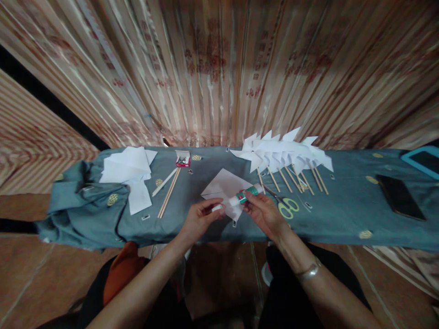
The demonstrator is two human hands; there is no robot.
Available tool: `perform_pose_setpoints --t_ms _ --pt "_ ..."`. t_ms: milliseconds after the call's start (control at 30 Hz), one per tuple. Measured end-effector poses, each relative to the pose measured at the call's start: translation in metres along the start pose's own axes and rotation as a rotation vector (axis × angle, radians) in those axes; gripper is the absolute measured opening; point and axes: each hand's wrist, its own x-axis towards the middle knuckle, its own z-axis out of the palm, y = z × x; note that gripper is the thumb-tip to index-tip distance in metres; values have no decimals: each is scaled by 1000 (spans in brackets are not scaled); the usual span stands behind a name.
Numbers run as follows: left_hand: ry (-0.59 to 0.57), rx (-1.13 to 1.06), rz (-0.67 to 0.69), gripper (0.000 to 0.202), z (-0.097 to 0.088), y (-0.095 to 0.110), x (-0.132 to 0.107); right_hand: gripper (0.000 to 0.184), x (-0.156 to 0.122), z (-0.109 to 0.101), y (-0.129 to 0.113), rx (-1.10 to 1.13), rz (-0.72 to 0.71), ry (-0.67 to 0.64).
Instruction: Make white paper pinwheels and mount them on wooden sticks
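My right hand [262, 211] is closed round a white and green glue stick [247, 194], held tilted over a folded white paper square [224, 187]. My left hand [202, 215] pinches the small white cap end [216, 208] at the stick's lower tip, beside the paper's near corner. Both hands hover over the front edge of the blue-grey cloth [343, 208] that covers the low bench.
Finished white paper pinwheels on wooden sticks [284, 155] lie in a row at right. Green-handled scissors [287, 206] sit beside my right hand. Loose white papers [128, 171], spare sticks [168, 192], a red pin box [183, 159], a black phone [399, 196] and a teal tablet [423, 161] also lie here.
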Motion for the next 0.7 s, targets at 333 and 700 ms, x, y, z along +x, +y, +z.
perform_pose_setpoints --t_ms 333,700 --pt "290 921 266 40 -73 6 51 18 39 -17 -2 327 218 -75" --pt "252 1187 519 47 -75 3 65 25 43 -20 -14 257 166 -24"
